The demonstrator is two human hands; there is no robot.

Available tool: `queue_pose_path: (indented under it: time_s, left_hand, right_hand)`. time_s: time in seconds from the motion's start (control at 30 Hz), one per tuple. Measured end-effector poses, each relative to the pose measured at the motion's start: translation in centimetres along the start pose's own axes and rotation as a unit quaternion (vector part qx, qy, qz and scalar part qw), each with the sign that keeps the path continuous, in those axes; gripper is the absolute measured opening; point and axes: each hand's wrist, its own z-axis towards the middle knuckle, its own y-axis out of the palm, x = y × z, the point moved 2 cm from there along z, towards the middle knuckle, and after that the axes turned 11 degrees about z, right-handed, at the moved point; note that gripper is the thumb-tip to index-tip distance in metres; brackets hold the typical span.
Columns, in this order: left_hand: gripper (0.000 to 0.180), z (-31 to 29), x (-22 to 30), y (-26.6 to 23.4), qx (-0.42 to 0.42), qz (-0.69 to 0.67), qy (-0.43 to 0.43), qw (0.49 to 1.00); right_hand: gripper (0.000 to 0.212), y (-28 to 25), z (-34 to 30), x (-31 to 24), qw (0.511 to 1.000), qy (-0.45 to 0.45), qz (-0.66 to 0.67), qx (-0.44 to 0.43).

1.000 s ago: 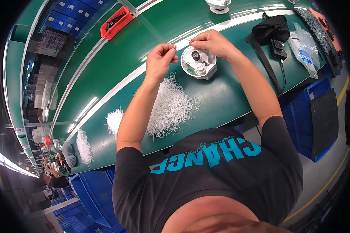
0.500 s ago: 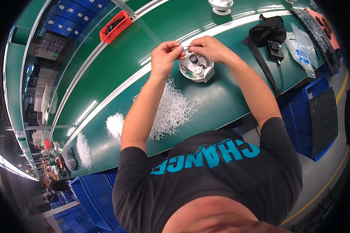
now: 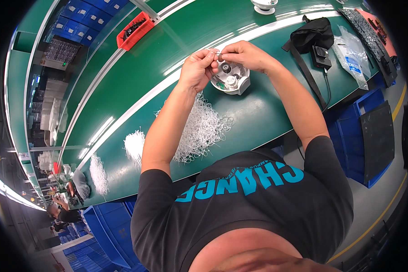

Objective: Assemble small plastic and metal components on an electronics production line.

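My left hand (image 3: 197, 70) and my right hand (image 3: 247, 55) meet above the far part of the table, fingertips almost touching. Between their pinched fingers is a thin white cable tie (image 3: 218, 53), partly hidden by the fingers. Just below them stands a round white housing (image 3: 241, 86) with a dark round part and a green piece inside; its far side is hidden by the hands. A big heap of looped white cable ties (image 3: 199, 131) lies beside my left forearm. Further left are two smaller heaps of straighter cable ties, one close by (image 3: 134, 146) and one beyond (image 3: 98, 174).
A green work table (image 3: 254, 120) runs along a green belt (image 3: 181, 31). On the right lie a black bag (image 3: 313, 34), a black device (image 3: 321, 58) with a cord and a clear plastic bag (image 3: 351, 59). A red bin (image 3: 136, 31) sits beyond the belt; blue crates (image 3: 367, 136) stand lower right.
My left hand has moved slightly right, closer to my right hand, bringing the cable tie's ends together. A white dome-shaped item at the top has shifted a little right.
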Motion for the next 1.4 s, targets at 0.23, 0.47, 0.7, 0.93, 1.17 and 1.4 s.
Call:
queue_pose_path:
  time_s: [0.23, 0.47, 0.7, 0.93, 1.17, 1.4]
  left_hand:
    - [0.014, 0.0, 0.2, 0.6, 0.014, 0.039, -0.002, 0.999]
    - [0.014, -0.3, 0.2, 0.9, 0.089, 0.226, 0.039, 0.969]
    - [0.013, -0.6, 0.4, 1.4, 0.133, 0.426, 0.083, 0.891]
    - [0.011, -0.5, 0.1, 1.9, 0.127, 0.545, 0.171, 0.811]
    - [0.012, -0.4, 0.3, 2.4, 0.115, 0.669, 0.203, 0.706]
    - [0.021, -0.3, 0.6, 2.8, 0.057, 0.750, 0.222, 0.620]
  right_hand:
    - [0.020, -0.1, 0.0, 0.0, 1.000, 0.000, -0.020, 0.014]
    - [0.020, -0.2, 0.2, 0.2, 0.994, -0.017, -0.107, 0.030]
    - [0.028, -0.1, 0.2, 1.2, 0.996, -0.081, -0.021, 0.012]
    - [0.017, -0.1, 0.8, 1.6, 0.995, -0.076, -0.048, 0.052]
    - [0.020, -0.3, 0.9, 2.1, 0.985, -0.068, -0.020, 0.156]
    - [0.018, -1.5, 0.8, 3.9, 0.959, 0.024, 0.229, 0.168]
